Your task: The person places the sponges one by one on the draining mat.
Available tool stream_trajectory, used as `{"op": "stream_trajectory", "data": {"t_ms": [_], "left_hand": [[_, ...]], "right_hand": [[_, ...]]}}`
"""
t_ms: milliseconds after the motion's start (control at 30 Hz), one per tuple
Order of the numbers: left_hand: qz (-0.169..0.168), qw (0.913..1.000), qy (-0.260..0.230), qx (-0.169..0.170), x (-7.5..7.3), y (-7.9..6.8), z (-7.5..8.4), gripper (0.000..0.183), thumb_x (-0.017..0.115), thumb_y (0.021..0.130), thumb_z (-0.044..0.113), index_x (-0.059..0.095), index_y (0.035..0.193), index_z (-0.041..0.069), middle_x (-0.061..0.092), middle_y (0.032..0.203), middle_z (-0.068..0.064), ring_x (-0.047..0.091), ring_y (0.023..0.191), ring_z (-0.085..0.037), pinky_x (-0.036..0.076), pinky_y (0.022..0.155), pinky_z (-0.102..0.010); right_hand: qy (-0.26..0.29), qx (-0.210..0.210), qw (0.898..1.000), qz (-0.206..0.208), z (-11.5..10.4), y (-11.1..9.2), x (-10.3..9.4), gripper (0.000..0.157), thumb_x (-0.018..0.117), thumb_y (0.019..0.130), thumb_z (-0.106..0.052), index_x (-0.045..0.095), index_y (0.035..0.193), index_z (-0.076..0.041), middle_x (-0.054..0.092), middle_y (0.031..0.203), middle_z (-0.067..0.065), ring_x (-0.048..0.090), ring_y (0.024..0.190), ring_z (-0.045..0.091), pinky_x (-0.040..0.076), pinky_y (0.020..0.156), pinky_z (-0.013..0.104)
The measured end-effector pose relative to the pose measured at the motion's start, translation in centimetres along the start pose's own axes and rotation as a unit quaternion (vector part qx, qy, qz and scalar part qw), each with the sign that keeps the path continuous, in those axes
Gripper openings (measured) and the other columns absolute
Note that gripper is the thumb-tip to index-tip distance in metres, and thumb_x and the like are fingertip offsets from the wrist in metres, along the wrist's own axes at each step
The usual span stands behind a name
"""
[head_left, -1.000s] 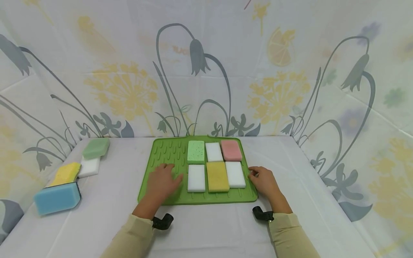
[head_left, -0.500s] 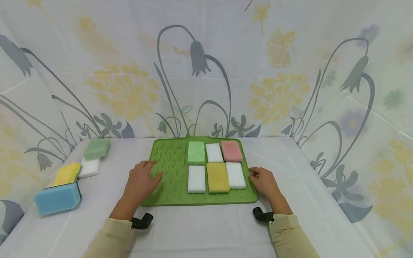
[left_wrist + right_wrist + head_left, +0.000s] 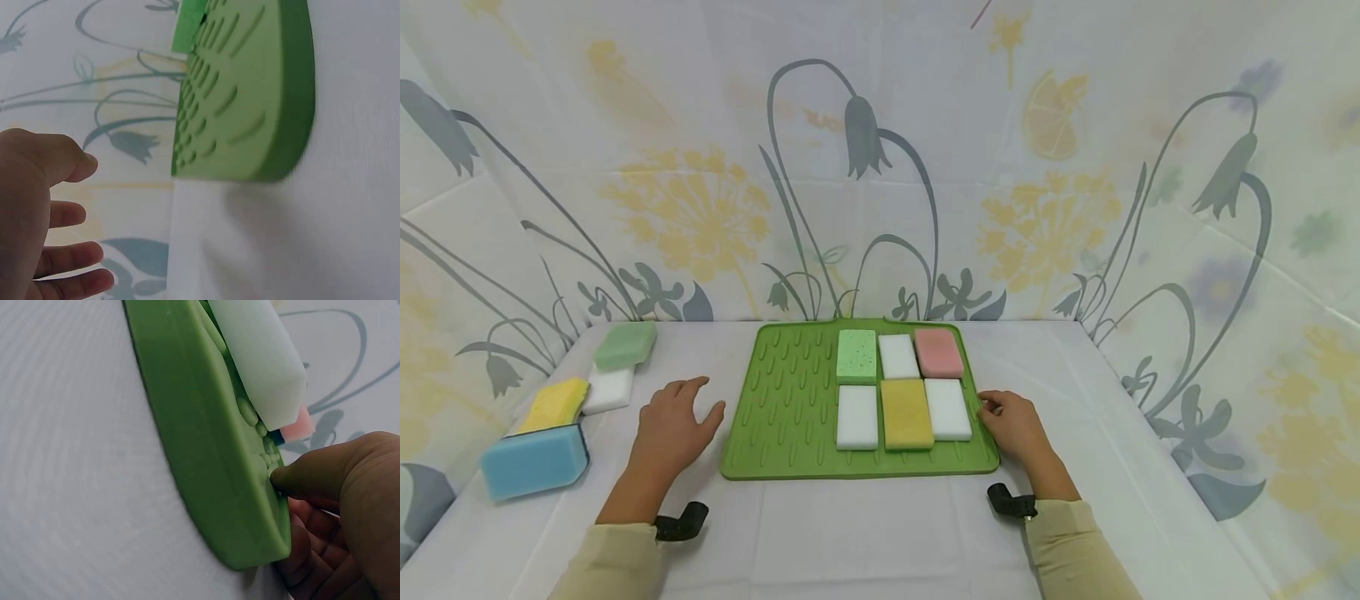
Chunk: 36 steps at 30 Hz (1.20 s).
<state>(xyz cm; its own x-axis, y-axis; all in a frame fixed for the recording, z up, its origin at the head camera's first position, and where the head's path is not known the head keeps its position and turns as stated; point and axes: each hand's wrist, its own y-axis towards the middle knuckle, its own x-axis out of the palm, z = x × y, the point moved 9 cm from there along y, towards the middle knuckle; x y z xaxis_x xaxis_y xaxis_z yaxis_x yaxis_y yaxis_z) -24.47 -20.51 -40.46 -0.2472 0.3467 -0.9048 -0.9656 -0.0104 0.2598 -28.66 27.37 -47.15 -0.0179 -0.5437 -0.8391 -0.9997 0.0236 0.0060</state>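
Observation:
A green ribbed drying mat (image 3: pixel 790 417) lies on the white cloth. On its middle and right side sit a speckled green sponge (image 3: pixel 856 357), white sponges (image 3: pixel 857 417), a yellow sponge (image 3: pixel 907 414) and a pink sponge (image 3: pixel 937 352). My right hand (image 3: pixel 1011 421) grips the mat's right edge; the right wrist view shows the thumb (image 3: pixel 312 472) on the rim and the fingers curled at its outer side. Left of the mat, my left hand (image 3: pixel 670 425) hovers over the cloth, holding nothing, thumb spread from the fingers.
Further left sit a blue sponge (image 3: pixel 535 462), a yellow sponge (image 3: pixel 555 404), a white sponge (image 3: pixel 608 389) and a pale green sponge (image 3: pixel 625 345), the last partly over the white one. A flower-printed cloth (image 3: pixel 880 167) rises behind the table.
My left hand has moved left, from over the mat's left part to the cloth between the mat and the sponges at the left. The right hand has stayed at the mat's edge.

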Motion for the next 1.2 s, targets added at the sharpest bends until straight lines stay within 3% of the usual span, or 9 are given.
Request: {"op": "stream_trajectory", "data": {"t_ms": [400, 767, 967, 1067, 1200], "left_hand": [[0.027, 0.9978, 0.033, -0.05, -2.1, -0.6, -5.1, 0.05, 0.056, 0.092, 0.028, 0.051, 0.128, -0.006, 0.048, 0.127, -0.036, 0.045, 0.112, -0.055, 0.037, 0.087, -0.069], [0.046, 0.9925, 0.042, -0.105, -4.0, -1.2, -8.7, 0.05, 0.056, 0.091, 0.025, 0.049, 0.126, -0.01, 0.047, 0.122, -0.039, 0.042, 0.107, -0.057, 0.036, 0.086, -0.067], [0.099, 0.9897, 0.007, -0.103, -5.2, -1.7, -9.4, 0.044, 0.059, 0.089, 0.016, 0.052, 0.123, -0.011, 0.047, 0.12, -0.038, 0.042, 0.109, -0.054, 0.034, 0.092, -0.064], [0.113, 0.9858, 0.015, -0.123, -6.1, -2.0, -10.0, 0.043, 0.059, 0.088, 0.015, 0.052, 0.123, -0.01, 0.047, 0.12, -0.038, 0.041, 0.108, -0.055, 0.033, 0.089, -0.064], [0.079, 0.9803, 0.045, -0.175, -6.6, -2.5, -11.5, 0.049, 0.055, 0.09, 0.02, 0.047, 0.128, -0.01, 0.042, 0.124, -0.039, 0.037, 0.11, -0.057, 0.032, 0.087, -0.066]], "right_hand": [[0.001, 0.0, 1.0, -0.002, 0.1, -0.1, 0.1, 0.037, 0.058, 0.092, -0.015, 0.062, 0.127, -0.002, 0.065, 0.1, 0.008, 0.057, 0.08, 0.018, 0.043, 0.064, 0.028], [0.001, -0.004, 1.0, 0.001, 0.1, 0.0, 0.0, 0.037, 0.058, 0.093, -0.015, 0.062, 0.127, -0.002, 0.066, 0.1, 0.008, 0.058, 0.081, 0.018, 0.044, 0.065, 0.03], [-0.001, -0.009, 1.0, 0.003, 0.0, 0.0, 0.0, 0.037, 0.058, 0.092, -0.015, 0.062, 0.127, -0.002, 0.066, 0.1, 0.008, 0.058, 0.08, 0.018, 0.044, 0.065, 0.03], [-0.001, -0.01, 1.0, 0.004, 0.0, 0.0, -0.1, 0.037, 0.058, 0.092, -0.015, 0.062, 0.127, -0.002, 0.066, 0.1, 0.008, 0.057, 0.079, 0.017, 0.044, 0.065, 0.03], [-0.004, -0.011, 1.0, 0.006, 0.0, 0.0, -0.1, 0.037, 0.058, 0.092, -0.015, 0.062, 0.126, -0.002, 0.066, 0.099, 0.008, 0.057, 0.079, 0.017, 0.044, 0.065, 0.03]]}}
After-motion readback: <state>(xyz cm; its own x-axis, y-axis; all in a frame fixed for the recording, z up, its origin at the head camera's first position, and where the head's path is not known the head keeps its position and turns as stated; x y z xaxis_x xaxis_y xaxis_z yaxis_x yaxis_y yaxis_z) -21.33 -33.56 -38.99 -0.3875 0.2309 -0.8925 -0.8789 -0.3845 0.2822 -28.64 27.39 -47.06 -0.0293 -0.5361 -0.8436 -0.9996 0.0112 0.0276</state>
